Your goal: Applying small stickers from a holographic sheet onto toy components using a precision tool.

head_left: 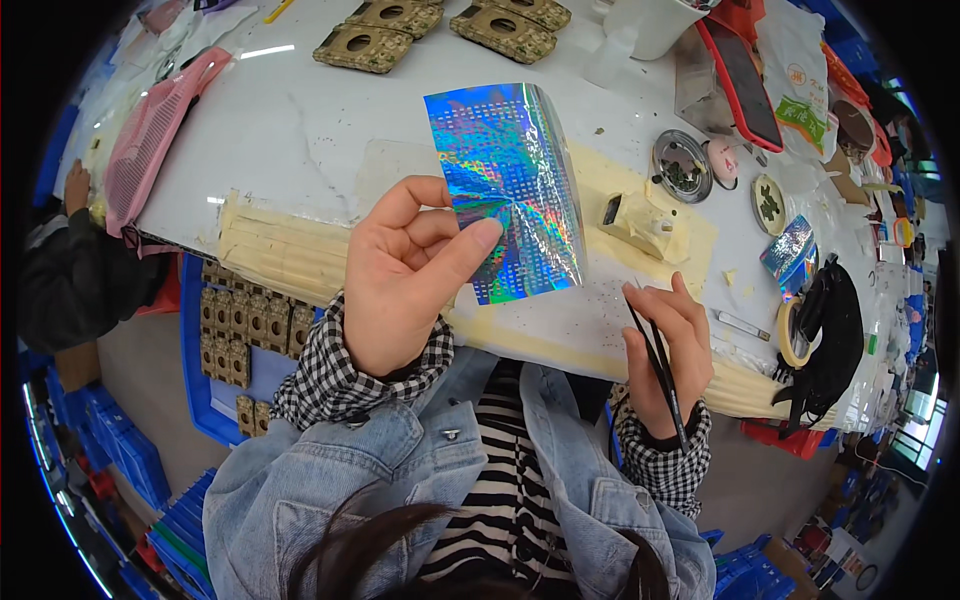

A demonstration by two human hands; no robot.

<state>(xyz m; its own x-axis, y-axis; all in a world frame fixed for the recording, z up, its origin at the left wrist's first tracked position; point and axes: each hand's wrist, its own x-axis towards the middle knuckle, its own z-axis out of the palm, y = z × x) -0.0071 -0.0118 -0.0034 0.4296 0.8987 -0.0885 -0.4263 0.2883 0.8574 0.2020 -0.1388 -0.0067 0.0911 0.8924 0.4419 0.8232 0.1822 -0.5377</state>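
Between the thumb and fingers of my left hand (405,265) is a shiny blue holographic sheet (515,170), raised above the table and patterned with rows of tiny rectangles. My right hand (675,350) holds black tweezers (660,375), their tips pointing up and apart from the sheet. Beyond my right hand, a yellowish block (645,225) with a small pale knob sits on yellow tape. Tiny specks are scattered on the white table below the sheet.
Camouflage-patterned model hulls (363,45) stand at the far edge. A pink basket (165,140) lies left, near another person's sleeve (75,275). Rightward are a round dish (683,165), a red-cased phone (742,85) and a black pouch (830,345). A blue tray (190,345) holds several small camouflage parts.
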